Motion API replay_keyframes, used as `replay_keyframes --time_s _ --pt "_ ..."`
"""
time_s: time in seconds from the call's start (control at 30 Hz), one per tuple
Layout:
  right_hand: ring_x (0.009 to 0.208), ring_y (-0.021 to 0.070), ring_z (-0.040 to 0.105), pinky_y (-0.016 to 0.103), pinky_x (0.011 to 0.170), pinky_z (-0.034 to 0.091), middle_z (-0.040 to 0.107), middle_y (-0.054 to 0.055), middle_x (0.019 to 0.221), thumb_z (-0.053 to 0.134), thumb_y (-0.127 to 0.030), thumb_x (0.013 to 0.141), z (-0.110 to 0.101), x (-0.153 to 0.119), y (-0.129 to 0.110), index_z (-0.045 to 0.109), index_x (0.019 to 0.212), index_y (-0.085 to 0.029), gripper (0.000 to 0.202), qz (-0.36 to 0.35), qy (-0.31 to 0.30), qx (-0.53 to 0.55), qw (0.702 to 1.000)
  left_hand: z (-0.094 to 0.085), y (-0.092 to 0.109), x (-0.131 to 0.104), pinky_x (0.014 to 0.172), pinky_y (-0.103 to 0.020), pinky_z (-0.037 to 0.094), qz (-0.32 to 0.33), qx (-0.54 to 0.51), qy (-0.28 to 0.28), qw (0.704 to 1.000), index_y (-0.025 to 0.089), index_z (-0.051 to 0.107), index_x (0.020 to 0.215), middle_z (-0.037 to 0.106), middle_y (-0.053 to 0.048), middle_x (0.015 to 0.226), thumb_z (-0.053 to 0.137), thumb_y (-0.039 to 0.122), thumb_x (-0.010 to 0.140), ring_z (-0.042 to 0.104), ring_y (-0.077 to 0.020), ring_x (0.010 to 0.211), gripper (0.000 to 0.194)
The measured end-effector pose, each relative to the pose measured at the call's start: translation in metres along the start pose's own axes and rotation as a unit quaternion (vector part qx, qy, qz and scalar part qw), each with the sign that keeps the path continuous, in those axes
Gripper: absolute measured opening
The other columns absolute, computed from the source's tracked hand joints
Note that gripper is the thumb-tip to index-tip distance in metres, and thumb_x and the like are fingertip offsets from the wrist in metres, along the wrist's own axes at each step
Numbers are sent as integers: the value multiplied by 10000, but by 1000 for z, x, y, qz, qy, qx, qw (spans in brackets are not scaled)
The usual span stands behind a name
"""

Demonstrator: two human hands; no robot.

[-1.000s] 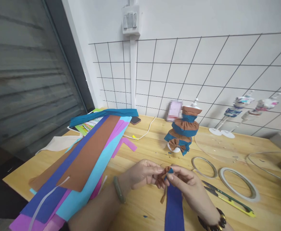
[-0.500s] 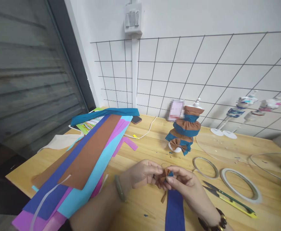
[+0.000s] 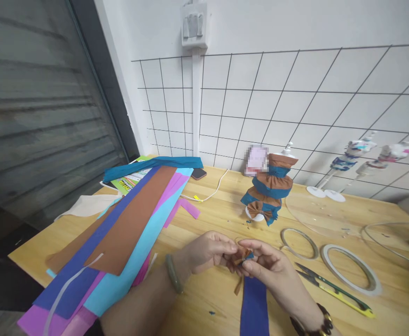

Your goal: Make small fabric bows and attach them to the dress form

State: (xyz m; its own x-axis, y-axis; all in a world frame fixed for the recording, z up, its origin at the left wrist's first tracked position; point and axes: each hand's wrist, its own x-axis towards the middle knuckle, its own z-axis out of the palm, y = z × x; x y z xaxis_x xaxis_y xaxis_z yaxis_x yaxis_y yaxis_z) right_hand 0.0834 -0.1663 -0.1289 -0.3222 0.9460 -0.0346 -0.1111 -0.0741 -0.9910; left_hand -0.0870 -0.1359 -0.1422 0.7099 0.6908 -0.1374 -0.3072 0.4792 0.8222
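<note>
One little bunched-up brown and blue piece [image 3: 243,256] is held just over the counter [image 3: 220,298]. The left hand [image 3: 213,252] and the right hand [image 3: 269,263] both pinch it with their fingertips. A long dark blue strip [image 3: 255,305] lies just below. Behind stands a small figure [image 3: 273,185] in puffy brown and blue layers. Yellow-handled snips [image 3: 344,300] lie near the right hand.

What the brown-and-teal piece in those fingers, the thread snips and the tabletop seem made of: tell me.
Brown-and-teal piece: thin, matte fabric or crepe paper, by its soft folds; I cannot tell which. Thread snips: probably metal blades, dark and thin; likely plastic on the yellow handle, from its even colour. Tabletop: pale wood or wood-look laminate, slightly glossy, by its grain and sheen.
</note>
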Motion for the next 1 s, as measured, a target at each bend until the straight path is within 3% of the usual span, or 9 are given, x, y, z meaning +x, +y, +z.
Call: replay_keyframes --time_s 0.2,0.43,0.6,0.73,0.83,1.0 --pt "628 157 621 276 586 522 659 24 697 730 -307 623 -3 3 -1 631 936 -192 347 -17 47 -41 998 -6 -4 3 617 -277 398 29 -44 6 999 60 637 720 600 -75 650 607 278 696 554 -137 591 222" --pt "609 158 586 261 595 495 633 28 651 657 -329 694 12 0 -3 641 703 -182 148 -127 170 -126 969 3 0 5 625 -248 375 122 -40 82 988 67 644 766 604 -89 699 543 281 755 544 -130 641 237" --pt "730 194 601 297 684 489 665 64 792 632 -326 717 11 -1 4 667 780 -192 152 -147 207 -183 950 10 3 4 665 -258 390 206 124 153 959 92 663 767 605 -80 766 530 298 778 523 -138 701 245" --pt "767 214 595 320 691 482 664 82 823 615 -351 728 9 0 7 656 800 -188 183 -131 206 -190 951 16 5 -1 777 -280 407 228 274 158 921 128 680 833 606 -91 907 467 323 820 532 -177 858 289" --pt "775 215 587 325 682 471 658 86 834 603 -357 736 9 1 7 644 813 -184 194 -121 208 -193 951 19 4 -3 837 -298 406 232 311 144 910 148 651 982 591 -99 976 439 317 839 532 -191 938 306" --pt "694 200 582 311 632 469 655 71 762 644 -370 692 8 4 9 633 775 -177 210 -113 228 -158 954 18 -1 -2 832 -296 416 240 345 140 897 144 642 1007 585 -103 974 443 303 839 540 -185 919 305"
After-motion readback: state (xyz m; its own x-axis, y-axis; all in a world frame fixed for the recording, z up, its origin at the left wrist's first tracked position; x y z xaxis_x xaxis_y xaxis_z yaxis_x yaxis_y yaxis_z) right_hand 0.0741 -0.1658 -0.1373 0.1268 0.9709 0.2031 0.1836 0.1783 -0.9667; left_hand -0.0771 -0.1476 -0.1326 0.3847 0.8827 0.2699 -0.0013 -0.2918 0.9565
